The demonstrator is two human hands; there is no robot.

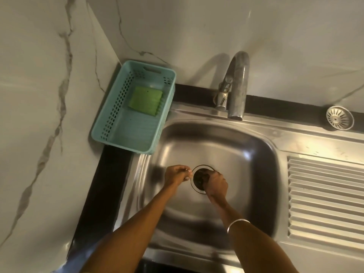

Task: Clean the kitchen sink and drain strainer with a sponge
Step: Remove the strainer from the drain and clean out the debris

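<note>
Stainless-steel sink (256, 146), single basin with ribbed drainboard (325, 198) on the right and faucet (237, 85) at the back rim; both hands are down at its open drain (199, 179), presumably because the fitting is being worked by hand with the strainer out. Teal perforated basket (116, 115) on the left counter, holding the green sponge (144, 100), unused and parked within reach; drain strainer (339, 117), set aside on the back-right ledge, well apart from the drain. Right hand (215, 184), fingers curled over the drain mouth, contents not discernible; left hand (177, 173), fingertips pinched together beside the drain rim, whether on anything cannot be told.
</note>
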